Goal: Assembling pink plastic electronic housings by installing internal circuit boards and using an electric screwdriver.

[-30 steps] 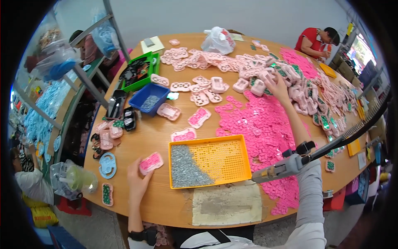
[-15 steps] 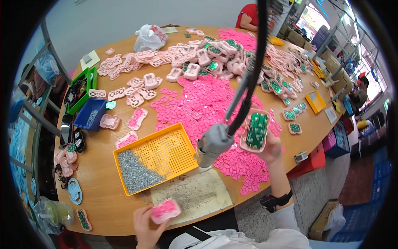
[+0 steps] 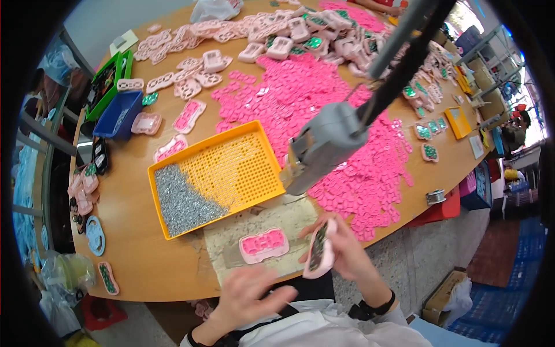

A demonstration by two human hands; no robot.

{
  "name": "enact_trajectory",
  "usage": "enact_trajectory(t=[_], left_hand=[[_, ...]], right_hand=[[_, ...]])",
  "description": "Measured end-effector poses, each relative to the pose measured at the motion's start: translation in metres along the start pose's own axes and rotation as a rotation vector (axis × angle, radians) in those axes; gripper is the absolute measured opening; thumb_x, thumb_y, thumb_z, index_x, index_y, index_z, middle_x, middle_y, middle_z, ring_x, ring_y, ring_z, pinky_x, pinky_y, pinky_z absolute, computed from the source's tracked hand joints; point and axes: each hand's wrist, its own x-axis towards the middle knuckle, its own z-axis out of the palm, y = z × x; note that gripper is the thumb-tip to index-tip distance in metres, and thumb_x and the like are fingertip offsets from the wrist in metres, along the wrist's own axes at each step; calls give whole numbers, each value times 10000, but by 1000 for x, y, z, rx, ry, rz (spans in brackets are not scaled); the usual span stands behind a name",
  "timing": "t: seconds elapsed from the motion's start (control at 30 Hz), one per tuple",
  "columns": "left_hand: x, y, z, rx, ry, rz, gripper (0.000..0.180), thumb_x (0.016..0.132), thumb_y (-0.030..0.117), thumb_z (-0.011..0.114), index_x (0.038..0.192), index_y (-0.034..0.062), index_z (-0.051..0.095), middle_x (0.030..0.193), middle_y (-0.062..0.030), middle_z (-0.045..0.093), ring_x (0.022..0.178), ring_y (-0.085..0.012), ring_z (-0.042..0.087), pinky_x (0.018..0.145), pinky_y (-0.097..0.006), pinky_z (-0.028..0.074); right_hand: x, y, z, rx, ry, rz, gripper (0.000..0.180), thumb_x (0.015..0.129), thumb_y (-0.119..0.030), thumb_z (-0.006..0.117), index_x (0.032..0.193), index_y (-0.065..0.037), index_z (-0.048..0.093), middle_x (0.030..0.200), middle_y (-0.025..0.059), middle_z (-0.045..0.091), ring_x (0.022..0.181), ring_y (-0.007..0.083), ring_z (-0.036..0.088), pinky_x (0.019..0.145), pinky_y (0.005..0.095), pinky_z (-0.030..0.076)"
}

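Observation:
My right hand [image 3: 346,248] grips a pale pink plastic casing [image 3: 327,258] with a green circuit board in it, tipped up on edge so the board faces left. To its left, another pale pink casing [image 3: 263,254] filled with bright pink button pads lies flat on a stained, cream-coloured mat [image 3: 217,248]. Just in front of that casing hovers my left hand [image 3: 245,298], its fingers spread and nothing in them. Above the mat hangs a grey electric screwdriver [image 3: 332,144]; neither hand touches it.
A yellow perforated tray [image 3: 272,153] holds a heap of small silver screws [image 3: 182,202]. Behind spreads a big pile of pink button pads [image 3: 300,95], with stacked casings [image 3: 300,29] beyond. Blue bin [image 3: 118,115] and green bin [image 3: 121,66] stand at the left. A person's arm [image 3: 378,6] shows far off.
My left hand has let go of the casing with pink pads, now on the mat. My right hand has brought the green-board casing down and nearer, turning it on edge. The view has shifted.

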Motion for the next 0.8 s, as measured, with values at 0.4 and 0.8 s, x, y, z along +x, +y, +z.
enact_trajectory(t=[0.4, 0.8], left_hand=[[-3, -35, -10, -281, -88, -207, 649, 575, 235, 877, 1137, 31, 628, 1122, -207, 599, 1002, -347, 607, 822, -402, 513], [-15, -57, 13, -260, -134, -318, 895, 623, 133, 838, 1371, 7, 363, 1194, -168, 595, 1067, -335, 560, 915, -421, 414]], right_hand=[[-3, 12, 27, -620, -60, -80, 610, 860, -127, 656, 1364, -74, 315, 1252, 120, 489, 1111, 220, 543, 886, 339, 504], [41, 29, 11, -1386, -165, -589, 641, 632, -186, 793, 1205, -50, 541, 1183, 106, 536, 1150, 295, 473, 1028, 463, 325]])
